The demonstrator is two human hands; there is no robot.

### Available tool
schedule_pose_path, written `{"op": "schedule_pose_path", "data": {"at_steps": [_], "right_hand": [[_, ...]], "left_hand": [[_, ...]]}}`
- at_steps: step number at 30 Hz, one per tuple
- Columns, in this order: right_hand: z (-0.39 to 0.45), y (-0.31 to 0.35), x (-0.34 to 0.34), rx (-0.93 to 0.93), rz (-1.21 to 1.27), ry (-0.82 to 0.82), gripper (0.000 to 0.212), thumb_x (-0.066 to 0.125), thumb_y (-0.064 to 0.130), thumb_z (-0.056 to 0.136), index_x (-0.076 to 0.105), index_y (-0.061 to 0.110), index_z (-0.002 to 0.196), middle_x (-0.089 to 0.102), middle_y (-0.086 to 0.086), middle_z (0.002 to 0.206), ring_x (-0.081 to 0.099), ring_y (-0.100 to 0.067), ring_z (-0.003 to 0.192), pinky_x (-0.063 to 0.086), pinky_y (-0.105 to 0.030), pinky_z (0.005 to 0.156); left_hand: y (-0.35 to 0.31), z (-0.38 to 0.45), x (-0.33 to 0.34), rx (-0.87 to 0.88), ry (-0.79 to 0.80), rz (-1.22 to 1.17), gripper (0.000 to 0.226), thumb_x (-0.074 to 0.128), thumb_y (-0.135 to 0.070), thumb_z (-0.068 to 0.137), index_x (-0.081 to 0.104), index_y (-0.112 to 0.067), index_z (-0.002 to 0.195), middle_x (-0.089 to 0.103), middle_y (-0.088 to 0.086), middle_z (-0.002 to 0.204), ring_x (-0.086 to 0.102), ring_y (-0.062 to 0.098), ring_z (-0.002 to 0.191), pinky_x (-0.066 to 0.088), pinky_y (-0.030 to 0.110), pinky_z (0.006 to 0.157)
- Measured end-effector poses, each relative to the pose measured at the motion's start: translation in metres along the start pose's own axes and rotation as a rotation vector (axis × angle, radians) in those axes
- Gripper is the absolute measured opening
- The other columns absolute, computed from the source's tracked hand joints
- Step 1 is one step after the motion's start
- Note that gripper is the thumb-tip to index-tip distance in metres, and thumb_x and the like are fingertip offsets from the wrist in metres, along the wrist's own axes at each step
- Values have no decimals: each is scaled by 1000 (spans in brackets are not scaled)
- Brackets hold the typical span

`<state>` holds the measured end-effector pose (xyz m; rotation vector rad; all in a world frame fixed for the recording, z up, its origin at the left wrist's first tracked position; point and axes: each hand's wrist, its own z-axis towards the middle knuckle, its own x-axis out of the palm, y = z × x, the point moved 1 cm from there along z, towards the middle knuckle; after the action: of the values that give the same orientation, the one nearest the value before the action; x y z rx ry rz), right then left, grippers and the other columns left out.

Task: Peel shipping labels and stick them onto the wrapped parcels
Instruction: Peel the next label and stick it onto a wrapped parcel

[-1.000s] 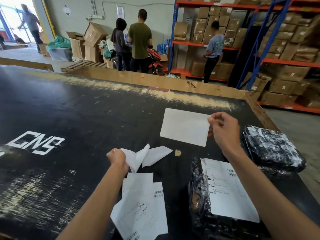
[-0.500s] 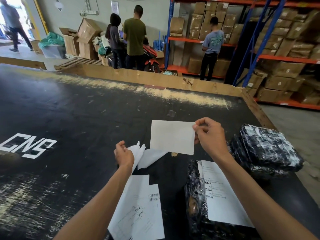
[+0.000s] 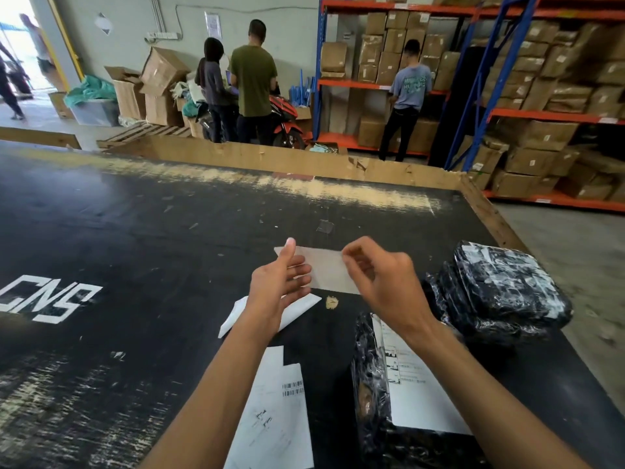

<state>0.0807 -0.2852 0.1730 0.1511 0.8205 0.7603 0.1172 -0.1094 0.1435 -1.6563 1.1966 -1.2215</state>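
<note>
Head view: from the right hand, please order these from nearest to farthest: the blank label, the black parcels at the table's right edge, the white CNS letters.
From the right hand:
1. Blank label, in its grip, just left.
2. Black parcels, to the right, by the table edge.
3. CNS letters, far left on the tabletop.

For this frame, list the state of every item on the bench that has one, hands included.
Label: held up off the table between both hands.
Left hand: on the label's left end.
Right hand: pinching its right end.
Backing scraps: loose on the table.
Near parcel: already labelled.
Far parcel: wrapped, lying flat.
Label sheets: flat, barcode up.
</note>
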Motion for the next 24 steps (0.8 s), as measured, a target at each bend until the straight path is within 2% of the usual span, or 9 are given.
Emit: {"op": "schedule_pose_path", "data": {"at_steps": [2, 4, 8, 12, 16, 19, 22, 24], "right_hand": [[-6, 5, -4, -153, -124, 9, 5, 63, 17, 97, 65, 13, 96, 67, 2, 68, 63, -15, 54, 55, -36, 51], [-12, 10, -12, -253, -202, -18, 8, 62, 17, 96, 68, 12, 93, 67, 1, 67, 62, -17, 53, 53, -37, 50], [-22, 12, -33, -342, -253, 6, 9, 66, 22, 92, 72, 16, 93, 76, 3, 87, 71, -18, 73, 56, -39, 60], [-32, 11, -55, -322, -295, 110, 14, 66, 29, 89, 70, 20, 100, 74, 7, 105, 63, -20, 92, 53, -39, 69], [-39, 0, -93, -231, -273, 197, 19, 63, 34, 87, 66, 26, 105, 68, 12, 112, 57, -16, 103, 45, -39, 80], [-45, -23, -130, -126, -210, 272, 25, 65, 35, 85, 62, 30, 109, 62, 15, 118, 52, -12, 112, 42, -41, 91], [-58, -46, -166, 20, -38, 365, 34, 71, 36, 84, 59, 35, 115, 53, 19, 127, 45, -4, 124, 34, -29, 106], [-69, -62, -184, 220, 138, 242, 32, 71, 32, 88, 57, 35, 118, 53, 19, 127, 48, -1, 121, 39, -22, 98]], "left_hand": [[-8, -6, 6, 15, -4, -49, 38, 67, -41, 90, 72, -6, 102, 77, 11, 94, 74, 23, 85, 61, 35, 78], [-12, -12, 13, 40, -22, -63, 26, 69, -26, 91, 73, -3, 102, 77, 14, 95, 73, 22, 82, 61, 33, 75], [-19, -23, 32, 88, 3, -70, 15, 64, -10, 91, 73, -1, 99, 78, 15, 92, 75, 22, 79, 60, 28, 66], [-26, -37, 62, 224, 31, 83, 12, 63, -11, 93, 74, -8, 95, 79, 6, 87, 76, 19, 81, 62, 28, 70], [-20, -48, 104, 293, 97, 183, 12, 65, -14, 93, 76, -10, 95, 78, 6, 87, 75, 21, 85, 62, 33, 77], [-11, -59, 137, 320, 131, 217, 12, 66, -15, 92, 75, -10, 98, 78, 6, 88, 75, 20, 84, 62, 31, 75], [-3, -63, 169, 345, 118, 242, 17, 64, -18, 94, 74, -11, 104, 77, 4, 90, 74, 19, 85, 62, 31, 74], [0, -66, 189, 379, 119, 276, 18, 63, -21, 95, 74, -12, 107, 77, 2, 93, 73, 18, 87, 61, 32, 77]]}}
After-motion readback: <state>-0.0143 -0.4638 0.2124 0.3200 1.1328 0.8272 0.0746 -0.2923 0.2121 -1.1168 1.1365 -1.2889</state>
